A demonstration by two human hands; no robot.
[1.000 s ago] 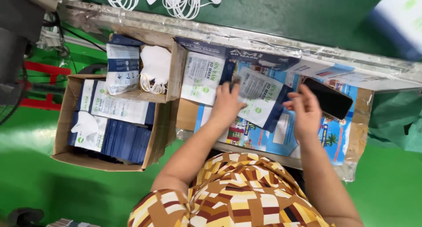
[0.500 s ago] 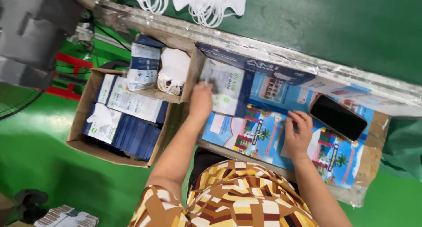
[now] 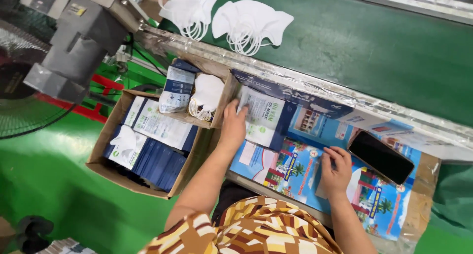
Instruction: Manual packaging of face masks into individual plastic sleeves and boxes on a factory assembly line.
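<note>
Packing bench beside a conveyor

Flat mask packet (image 3: 261,117) is lying left of the phone (image 3: 381,157); cardboard box (image 3: 106,158) is sitting further left, seemingly lower.

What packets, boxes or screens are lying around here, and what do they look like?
Flat packet: white and blue, under the left hand.
Phone: dark blank screen, beside the right hand.
Cardboard box: left, holding stacked blue-white packets.
Colourful sheet: covers the worktop.

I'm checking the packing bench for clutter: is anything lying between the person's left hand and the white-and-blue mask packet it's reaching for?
Nothing visible does. The left hand already lies with its fingertips on the mask packet, which sits uncovered on the colourful printed sheet. The black phone lies well off to the side, near the right hand.
</note>
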